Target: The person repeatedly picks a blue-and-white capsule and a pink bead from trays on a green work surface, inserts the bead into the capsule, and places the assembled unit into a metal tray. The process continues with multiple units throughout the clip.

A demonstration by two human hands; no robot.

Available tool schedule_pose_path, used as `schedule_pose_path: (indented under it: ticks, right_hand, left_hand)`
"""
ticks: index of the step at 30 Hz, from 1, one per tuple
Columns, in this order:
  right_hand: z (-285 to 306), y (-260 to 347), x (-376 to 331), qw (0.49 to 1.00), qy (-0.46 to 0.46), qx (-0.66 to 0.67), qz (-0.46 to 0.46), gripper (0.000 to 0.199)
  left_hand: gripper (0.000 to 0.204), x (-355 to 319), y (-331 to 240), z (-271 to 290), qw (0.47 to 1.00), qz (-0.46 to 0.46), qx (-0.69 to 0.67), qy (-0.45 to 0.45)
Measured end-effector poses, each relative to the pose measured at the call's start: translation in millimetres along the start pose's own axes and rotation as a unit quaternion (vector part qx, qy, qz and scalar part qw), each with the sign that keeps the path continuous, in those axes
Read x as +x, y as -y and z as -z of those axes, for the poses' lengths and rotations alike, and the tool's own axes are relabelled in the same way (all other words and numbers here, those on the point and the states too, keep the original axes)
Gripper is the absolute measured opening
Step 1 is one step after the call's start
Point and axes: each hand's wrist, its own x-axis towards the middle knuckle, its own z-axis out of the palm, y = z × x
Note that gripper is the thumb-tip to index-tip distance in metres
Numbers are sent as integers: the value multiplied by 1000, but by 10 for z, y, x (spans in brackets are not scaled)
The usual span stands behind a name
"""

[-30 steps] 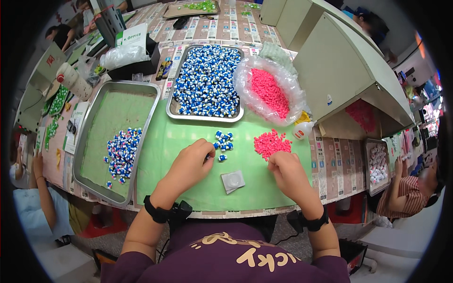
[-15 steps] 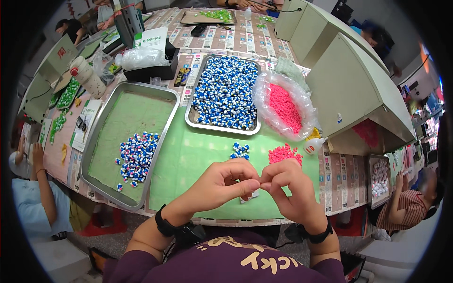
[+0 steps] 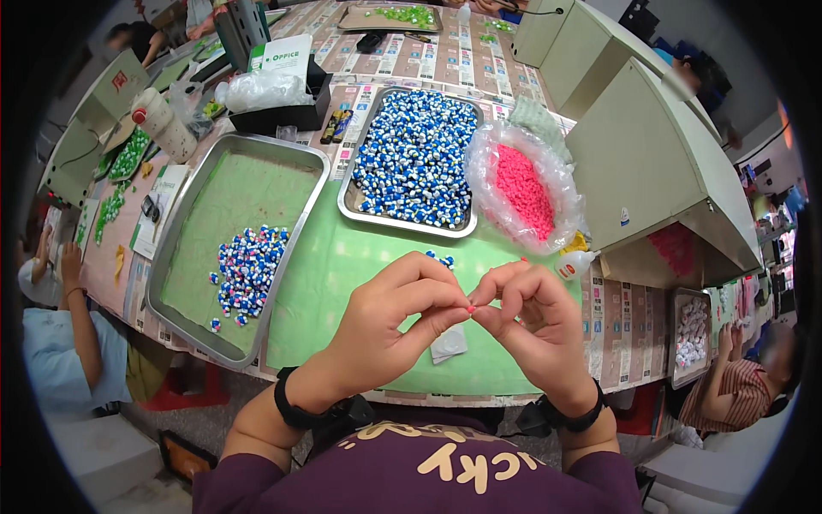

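My left hand [image 3: 385,321] and my right hand [image 3: 538,330] meet fingertip to fingertip over the green mat [image 3: 334,283]. A tiny pink piece [image 3: 471,309] shows at the left thumb and forefinger, which pinch it. The right thumb and forefinger press together against it; what they hold is too small to make out. Just beyond the hands lie a few blue-and-white capsule-shaped pieces [image 3: 440,259], partly covered by my left hand. Pink pieces [image 3: 524,259] peek out behind my right hand. Below the fingertips rests a small white square pad [image 3: 449,344].
A metal tray [image 3: 473,224] heaped with blue-and-white pieces stands ahead. Beside it sits a clear bag [image 3: 563,206] of pink pieces. At left, another metal tray [image 3: 312,184] holds pieces with pink bits. A squeeze bottle [image 3: 575,264] and a grey metal hood [image 3: 655,163] stand right. Co-workers sit around.
Both hands have shifted slightly, with my right fingers raised higher over the pink pile. The pink piece between the fingertips and the white pad now show more clearly.
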Motion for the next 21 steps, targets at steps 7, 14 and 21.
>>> schedule_pose_path:
  ticks: [7, 14, 21]
  right_hand:
    - [66, -90, 0, 997, 33, 0, -64, 16]
    - [19, -275, -106, 993, 31, -103, -55, 18]
    - [64, -497, -219, 934, 109, -341, -13, 22]
  left_hand:
    - [15, -117, 79, -137, 995, -30, 86, -38]
    - [23, -247, 237, -173, 996, 6, 82, -20]
    - [24, -423, 290, 172, 994, 97, -27, -36]
